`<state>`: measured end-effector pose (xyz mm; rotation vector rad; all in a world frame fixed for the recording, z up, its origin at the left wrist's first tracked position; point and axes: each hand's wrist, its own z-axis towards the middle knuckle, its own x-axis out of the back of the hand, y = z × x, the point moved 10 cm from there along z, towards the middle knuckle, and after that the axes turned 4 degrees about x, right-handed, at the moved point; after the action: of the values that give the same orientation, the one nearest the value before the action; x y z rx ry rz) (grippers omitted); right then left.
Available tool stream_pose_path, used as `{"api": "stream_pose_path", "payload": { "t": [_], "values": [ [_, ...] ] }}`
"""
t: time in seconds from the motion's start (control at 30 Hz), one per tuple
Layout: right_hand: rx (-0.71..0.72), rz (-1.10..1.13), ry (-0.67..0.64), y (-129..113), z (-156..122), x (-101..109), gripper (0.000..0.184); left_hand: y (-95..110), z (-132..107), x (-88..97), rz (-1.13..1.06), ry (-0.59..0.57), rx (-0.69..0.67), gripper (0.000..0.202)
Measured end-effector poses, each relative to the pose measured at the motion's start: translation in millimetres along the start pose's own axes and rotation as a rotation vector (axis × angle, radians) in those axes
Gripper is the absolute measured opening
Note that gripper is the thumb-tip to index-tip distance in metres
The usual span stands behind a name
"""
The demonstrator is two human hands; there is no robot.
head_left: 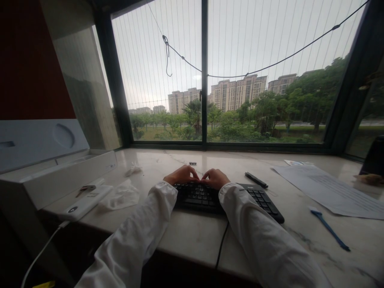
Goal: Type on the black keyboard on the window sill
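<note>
A black keyboard [198, 197] with a number pad [261, 200] at its right lies on the marble-look surface. Both hands are at its far edge, thumbs and forefingers bent toward each other in pinches that almost meet. My left hand [182, 175] is closed, over the upper left part of the keys. Closed in the same way, my right hand [215, 178] sits just beside it. Whatever lies between the fingertips is too small or hidden to make out. A small black piece [193, 163] rests just beyond the hands. From the keyboard's near side a black cable [222, 244] hangs over the front edge.
To the right lie a dark slim object [256, 180], a printed paper sheet [327, 190] and a blue slim tool [330, 230]. At left are an open white box [69, 172], a white power strip [87, 202], keys [85, 190] and crumpled tissue [121, 195]. A window [205, 120] stands behind.
</note>
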<state>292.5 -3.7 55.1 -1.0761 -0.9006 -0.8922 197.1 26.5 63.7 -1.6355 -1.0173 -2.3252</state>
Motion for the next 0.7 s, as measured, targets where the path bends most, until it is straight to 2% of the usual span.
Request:
{"api": "stream_pose_path", "payload": {
  "t": [0.53,0.7],
  "values": [
    [0.007,-0.065,0.004,-4.1,-1.7,3.6,0.027,16.8,-3.2,3.6,0.065,0.038,-0.110,0.026],
    [-0.084,-0.007,0.014,4.1,-2.8,1.7,0.029,19.0,-4.8,4.6,0.063,0.037,-0.097,0.026]
  ]
}}
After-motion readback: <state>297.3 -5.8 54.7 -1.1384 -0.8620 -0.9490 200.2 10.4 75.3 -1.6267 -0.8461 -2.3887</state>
